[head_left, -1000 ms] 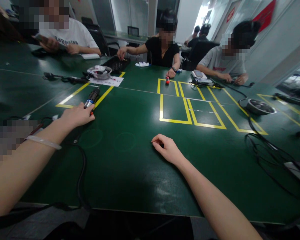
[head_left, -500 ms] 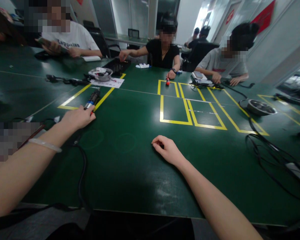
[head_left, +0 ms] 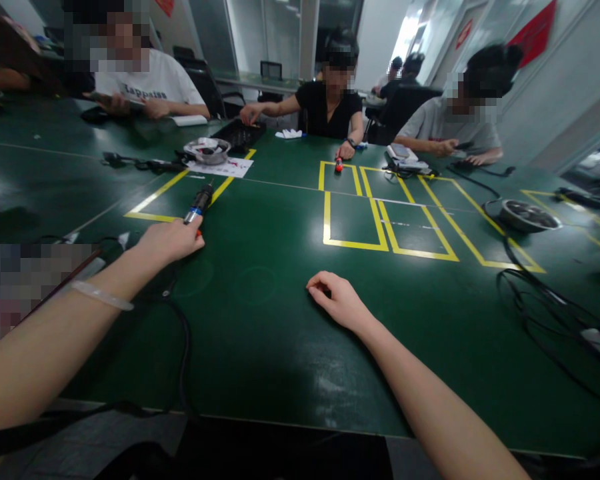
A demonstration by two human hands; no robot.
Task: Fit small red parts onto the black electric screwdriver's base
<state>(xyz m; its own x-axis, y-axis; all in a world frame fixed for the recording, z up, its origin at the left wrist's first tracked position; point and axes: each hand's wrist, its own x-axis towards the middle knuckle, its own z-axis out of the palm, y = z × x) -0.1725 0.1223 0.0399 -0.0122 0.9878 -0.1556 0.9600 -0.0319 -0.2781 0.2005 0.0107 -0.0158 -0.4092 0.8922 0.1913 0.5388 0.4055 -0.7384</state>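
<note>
My left hand (head_left: pixel 173 241) reaches out over the green table (head_left: pixel 280 333) and is closed round the near end of a black powered screwdriver (head_left: pixel 200 201) that lies on the table pointing away from me. A black cable (head_left: pixel 183 347) runs from under that hand back to the table's near edge. My right hand (head_left: pixel 337 300) rests on the table in front of me, fingers curled loosely under, with nothing visible in it. A clear bangle (head_left: pixel 103 295) sits on my left wrist.
Yellow tape rectangles (head_left: pixel 353 217) mark the table's middle. A metal bowl (head_left: pixel 209 150) on a paper sheet and a black tray (head_left: pixel 240 133) stand beyond the screwdriver. Another round dish (head_left: pixel 527 215) and loose black cables (head_left: pixel 545 300) lie at the right. Three people sit along the far side.
The view has shifted a little, so the things on the table appear slightly further right. My left hand stays on the screwdriver's end and my right hand has not moved on the table.
</note>
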